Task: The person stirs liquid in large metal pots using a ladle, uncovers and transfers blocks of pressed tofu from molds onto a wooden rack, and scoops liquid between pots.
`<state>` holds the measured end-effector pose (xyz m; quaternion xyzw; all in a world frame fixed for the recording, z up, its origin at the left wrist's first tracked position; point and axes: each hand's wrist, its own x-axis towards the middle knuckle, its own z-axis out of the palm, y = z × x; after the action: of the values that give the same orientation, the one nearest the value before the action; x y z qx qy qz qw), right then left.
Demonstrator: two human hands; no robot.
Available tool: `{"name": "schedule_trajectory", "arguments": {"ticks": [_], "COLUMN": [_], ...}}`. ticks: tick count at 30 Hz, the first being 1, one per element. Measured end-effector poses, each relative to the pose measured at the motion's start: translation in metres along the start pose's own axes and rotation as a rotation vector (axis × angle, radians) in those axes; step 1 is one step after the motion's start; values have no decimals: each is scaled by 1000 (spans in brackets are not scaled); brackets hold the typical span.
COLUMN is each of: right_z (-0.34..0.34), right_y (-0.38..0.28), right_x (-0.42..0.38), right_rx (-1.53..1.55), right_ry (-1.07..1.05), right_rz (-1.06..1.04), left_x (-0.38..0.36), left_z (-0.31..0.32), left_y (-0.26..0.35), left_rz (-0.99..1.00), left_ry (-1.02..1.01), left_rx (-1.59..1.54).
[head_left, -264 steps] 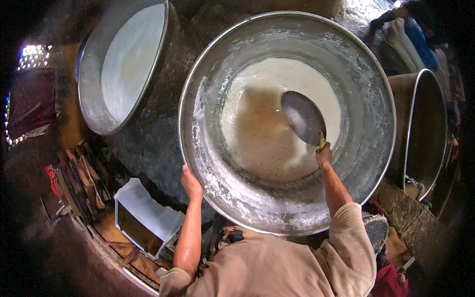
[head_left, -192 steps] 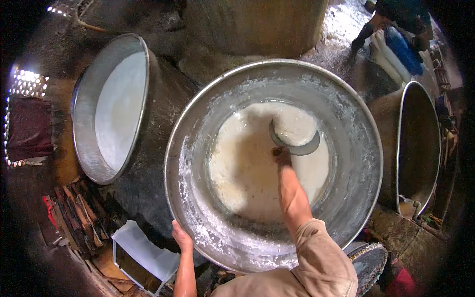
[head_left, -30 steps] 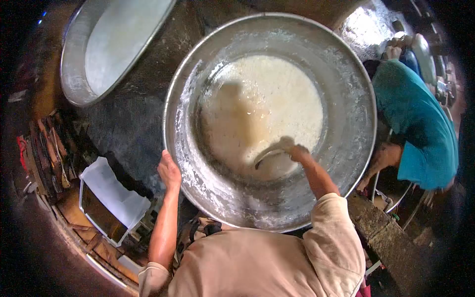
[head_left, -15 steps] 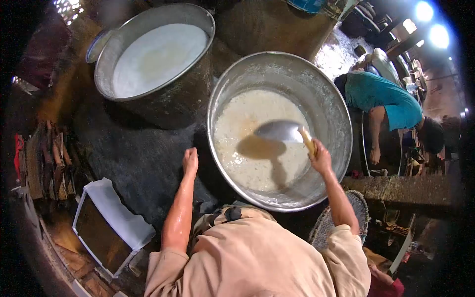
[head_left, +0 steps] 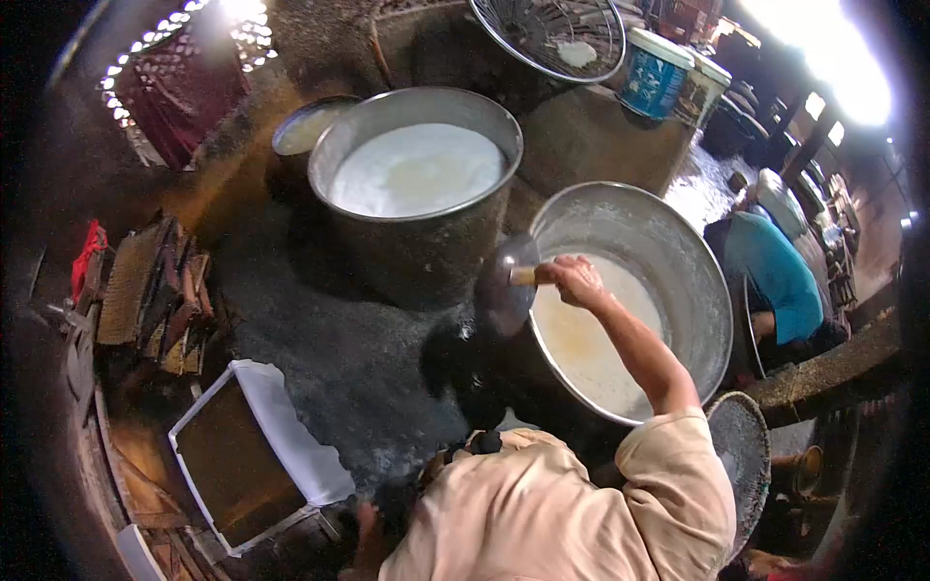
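Observation:
My right hand (head_left: 576,281) is closed around the short wooden handle of a metal ladle (head_left: 502,290). Blurred by motion, the ladle's bowl hangs just past the left rim of a big metal vat (head_left: 693,281). Inside that vat lies a pale, cloudy liquid (head_left: 591,334) with a yellowish patch. My left hand (head_left: 368,523) is low beside my body, dark and smeared, near a white cloth (head_left: 291,426) draped over a frame; its fingers cannot be made out.
Another metal vat (head_left: 417,208) of white liquid stands ahead, with a smaller pot (head_left: 308,131) behind it. A wire basket (head_left: 552,39) and a blue bucket (head_left: 654,77) are at the back. Woven trays (head_left: 140,281) stack at left. A person in teal (head_left: 775,271) bends at right.
My right hand has carried the ladle left, from above the liquid to outside the vat's rim. My left hand has dropped back toward my body. The view has shifted, showing more at the back.

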<state>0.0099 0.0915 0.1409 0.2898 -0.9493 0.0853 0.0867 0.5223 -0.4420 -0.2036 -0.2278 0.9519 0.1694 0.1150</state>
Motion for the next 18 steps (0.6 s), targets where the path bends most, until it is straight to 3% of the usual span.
{"name": "schedule_trajectory", "arguments": {"ticks": [2, 4, 8, 10, 11, 12, 13, 14, 15, 17, 18], "right_z": [25, 39, 55, 56, 56, 23, 18, 22, 3, 14, 22], "right_y": [-9, -15, -18, -27, -32, -58, -66, -69, -84, -109, -112], "right_x": [9, 13, 14, 14, 7, 5, -5, -19, -38, -73, -102], "right_rx": [-107, -178, -183, -192, -256, -179, -193, -27, 51, 151, 427], "right_ry": [-196, -379, -443, -506, -401, -356, -172, 77, 192, 483, 570], "right_rz": [-62, -93, -152, -110, -145, -38, -16, 84, 189, 541, 692], "left_x": [-7, -7, 3, 17, 28, 42, 56, 68, 78, 132, 166], "left_z": [3, 3, 2, -1, -1, -2, -8, -14, -38, -70, -61], "left_y": [-7, -5, 5, 4, 6, 8, 18, 28, 55, 115, 139], "left_rz": [-306, -443, -389, -247, -131, 12, 175, 312, 459, 264, -102], "left_ry": [-233, -351, -460, -486, -474, -445, -400, -335, -286, -372, -466], "left_rx": [-161, -219, -147, -48, 13, 64, 97, -73, -230, -611, -777]}}
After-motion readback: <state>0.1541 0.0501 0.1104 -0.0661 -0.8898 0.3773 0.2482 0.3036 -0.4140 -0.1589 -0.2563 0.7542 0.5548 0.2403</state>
